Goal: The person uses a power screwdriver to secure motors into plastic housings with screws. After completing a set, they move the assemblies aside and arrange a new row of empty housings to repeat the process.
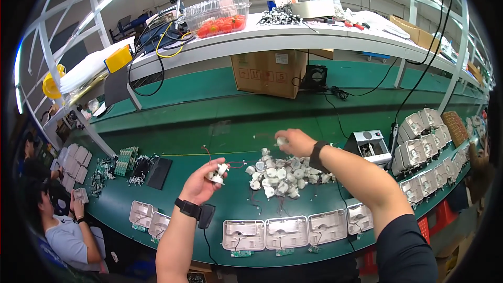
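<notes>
My left hand [200, 183] is closed around small white plastic parts [219, 173] with thin red wires trailing from them; exactly how many is hidden by the fingers. Over the far edge of a heap of similar white round parts [283, 175], my right hand [299, 143] pinches one white round part [282, 140]. Below the heap stand pale plastic housings [286, 232] in a row, their hollow sides up. Small green circuit boards [241, 254] hang by wires at their front edges. More housings [141, 214] lie left of my left forearm.
Stacked housings [419, 149] and a white-and-black machine [371, 147] stand at right. Circuit boards [127, 161] and a black pad [159, 173] lie at left, near a seated person [73, 230]. A raised shelf [251, 36] crosses behind, above a cardboard box [270, 73]. Cables hang at right.
</notes>
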{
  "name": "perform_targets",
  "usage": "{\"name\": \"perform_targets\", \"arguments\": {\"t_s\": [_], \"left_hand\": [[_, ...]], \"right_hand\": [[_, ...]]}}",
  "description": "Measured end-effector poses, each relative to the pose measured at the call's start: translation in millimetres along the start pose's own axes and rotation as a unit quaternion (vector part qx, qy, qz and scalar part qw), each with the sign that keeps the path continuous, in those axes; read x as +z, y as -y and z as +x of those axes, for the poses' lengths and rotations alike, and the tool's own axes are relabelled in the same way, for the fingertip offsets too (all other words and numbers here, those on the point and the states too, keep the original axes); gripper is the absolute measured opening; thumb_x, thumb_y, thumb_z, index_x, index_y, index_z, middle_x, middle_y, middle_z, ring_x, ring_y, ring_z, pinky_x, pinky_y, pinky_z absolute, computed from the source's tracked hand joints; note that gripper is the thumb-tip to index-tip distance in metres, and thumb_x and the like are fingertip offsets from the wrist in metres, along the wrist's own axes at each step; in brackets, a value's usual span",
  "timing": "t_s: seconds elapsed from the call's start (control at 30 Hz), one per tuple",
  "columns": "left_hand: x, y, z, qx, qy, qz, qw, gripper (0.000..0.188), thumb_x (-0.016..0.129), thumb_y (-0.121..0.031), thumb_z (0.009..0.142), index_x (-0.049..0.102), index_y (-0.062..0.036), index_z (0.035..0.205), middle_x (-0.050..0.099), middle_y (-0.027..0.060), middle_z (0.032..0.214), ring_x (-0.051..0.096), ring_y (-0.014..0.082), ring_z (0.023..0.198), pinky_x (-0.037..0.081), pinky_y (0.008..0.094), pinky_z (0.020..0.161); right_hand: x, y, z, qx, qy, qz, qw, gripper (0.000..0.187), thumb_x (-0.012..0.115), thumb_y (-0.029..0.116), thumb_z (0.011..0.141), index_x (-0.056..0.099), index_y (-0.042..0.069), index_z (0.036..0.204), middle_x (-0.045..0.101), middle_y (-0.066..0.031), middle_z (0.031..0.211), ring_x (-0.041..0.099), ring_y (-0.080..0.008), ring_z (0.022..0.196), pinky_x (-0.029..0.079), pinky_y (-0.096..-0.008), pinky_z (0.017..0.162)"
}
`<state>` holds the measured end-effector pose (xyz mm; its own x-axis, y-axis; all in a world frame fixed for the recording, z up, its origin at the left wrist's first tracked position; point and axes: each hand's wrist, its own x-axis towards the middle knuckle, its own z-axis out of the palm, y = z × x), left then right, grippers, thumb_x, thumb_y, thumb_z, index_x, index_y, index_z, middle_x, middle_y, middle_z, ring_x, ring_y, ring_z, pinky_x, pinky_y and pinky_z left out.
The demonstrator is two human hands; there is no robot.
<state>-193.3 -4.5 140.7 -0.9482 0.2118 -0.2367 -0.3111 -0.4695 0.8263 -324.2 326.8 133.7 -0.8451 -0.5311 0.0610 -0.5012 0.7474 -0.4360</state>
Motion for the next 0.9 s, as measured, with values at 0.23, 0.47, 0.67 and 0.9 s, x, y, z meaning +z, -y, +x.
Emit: {"name": "perform_targets", "arguments": {"t_s": [0.23,0.47,0.67,0.9], "left_hand": [[36,-9,-7,0.061,0.001,0.001,0.998,0.032,0.059,-0.023,0.097,0.06,-0.003,0.122,0.065,0.0092,0.109,0.064,0.017,0.083,0.048,0.0239,0.053],[68,-23,-34,0.048,0.057,-0.027,0.997,0.032,0.058,-0.029,0.096,0.065,-0.0025,0.113,0.068,0.0101,0.102,0.064,0.0154,0.083,0.045,0.0218,0.048],[72,-18,-40,0.042,0.062,0.01,0.997,0.032,0.058,-0.028,0.096,0.065,-0.0016,0.112,0.069,0.01,0.101,0.064,0.0162,0.083,0.044,0.0222,0.048],[73,-23,-58,0.069,0.034,0.005,0.997,0.031,0.057,-0.03,0.096,0.065,-0.0039,0.111,0.068,0.0087,0.099,0.063,0.0164,0.082,0.043,0.0217,0.047]], "right_hand": [[-21,14,-47,-0.07,-0.071,0.107,0.989,0.04,0.069,0.016,0.083,0.061,0.01,0.122,0.067,-0.0191,0.104,0.063,-0.0392,0.102,0.051,-0.0468,0.091],[41,18,-73,-0.098,-0.066,-0.077,0.99,0.039,0.069,0.018,0.084,0.061,0.012,0.122,0.062,-0.0167,0.114,0.061,-0.0366,0.107,0.051,-0.0462,0.092],[63,84,-32,-0.223,-0.147,0.114,0.957,0.044,0.066,0.019,0.088,0.059,0.015,0.131,0.062,-0.013,0.118,0.06,-0.0347,0.104,0.052,-0.0421,0.088],[86,127,-27,-0.212,0.224,0.263,0.914,0.025,0.064,0.021,0.091,0.069,0.009,0.112,0.07,-0.0128,0.099,0.067,-0.0261,0.095,0.053,-0.0382,0.086]]}}
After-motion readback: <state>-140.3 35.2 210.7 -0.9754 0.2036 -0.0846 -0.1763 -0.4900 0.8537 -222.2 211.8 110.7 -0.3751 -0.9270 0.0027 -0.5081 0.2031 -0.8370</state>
